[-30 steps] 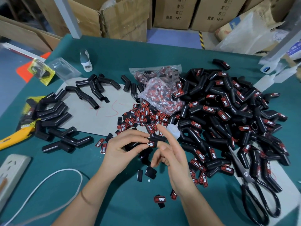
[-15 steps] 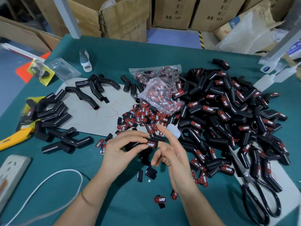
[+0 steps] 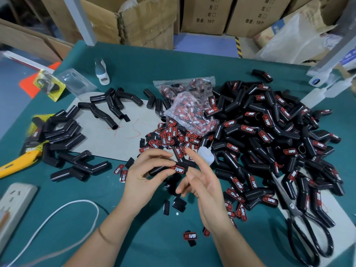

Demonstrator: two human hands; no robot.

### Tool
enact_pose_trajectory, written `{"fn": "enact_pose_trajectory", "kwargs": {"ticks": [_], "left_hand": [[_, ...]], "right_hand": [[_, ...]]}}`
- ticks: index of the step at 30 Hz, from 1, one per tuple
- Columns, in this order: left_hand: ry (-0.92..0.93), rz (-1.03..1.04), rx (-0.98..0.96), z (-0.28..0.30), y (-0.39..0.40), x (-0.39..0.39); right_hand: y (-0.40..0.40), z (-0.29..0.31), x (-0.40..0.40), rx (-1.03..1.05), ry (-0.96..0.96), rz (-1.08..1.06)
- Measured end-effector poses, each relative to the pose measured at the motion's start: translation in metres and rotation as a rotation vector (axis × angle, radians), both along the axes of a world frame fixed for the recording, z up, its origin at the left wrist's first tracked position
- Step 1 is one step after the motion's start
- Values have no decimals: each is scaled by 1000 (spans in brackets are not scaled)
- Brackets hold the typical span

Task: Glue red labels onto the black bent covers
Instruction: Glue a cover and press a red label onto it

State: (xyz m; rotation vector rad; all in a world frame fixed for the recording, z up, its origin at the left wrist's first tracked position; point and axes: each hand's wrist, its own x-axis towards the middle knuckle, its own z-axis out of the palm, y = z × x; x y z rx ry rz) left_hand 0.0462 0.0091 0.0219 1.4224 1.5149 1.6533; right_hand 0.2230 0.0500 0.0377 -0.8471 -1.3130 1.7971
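Two hands work near the front edge of the table (image 3: 134,60), and we hold one black cover (image 3: 163,169) just above the green cloth. Our left hand (image 3: 143,178) grips it, with the fingers (image 3: 165,154) curled over the top and the thumb below, so that the red label (image 3: 179,170) faces up to our eyes. We judge this grip keeps the cover steady while the glue takes.

Our right hand (image 3: 202,186) is beside the cover with its fingers mostly straight and holding nothing; whether a fingertip touches the label end, we cannot tell. It seems free to press the label or to reach for the next piece.

Toward the right edge lies a big pile of labelled covers (image 3: 269,135), probably the finished ones. Near the left edge, partly on a grey sheet of card (image 3: 119,139), lie the plain covers (image 3: 63,132), not yet labelled. The loose labels (image 3: 169,134) are spread in the middle beside their plastic bag (image 3: 190,114), close to both hands. A small white bottle (image 3: 206,155), perhaps the glue, lies just beyond our right fingers. Scissors (image 3: 306,228) rest at the front right corner.
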Motion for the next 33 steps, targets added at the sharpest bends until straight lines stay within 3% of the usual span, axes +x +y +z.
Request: {"fn": "enact_pose_trajectory", "kwargs": {"ticks": [5,14,33], "left_hand": [[-19,-60,-20,-1,-2,5],[132,-30,37,4,-5,15],[-33,-54,-35,-3,-7,17]], "right_hand": [[-1,2,-7,-6,-30,-51],[0,2,-8,-31,-35,-85],[-1,-4,-9,-6,-2,-145]]}}
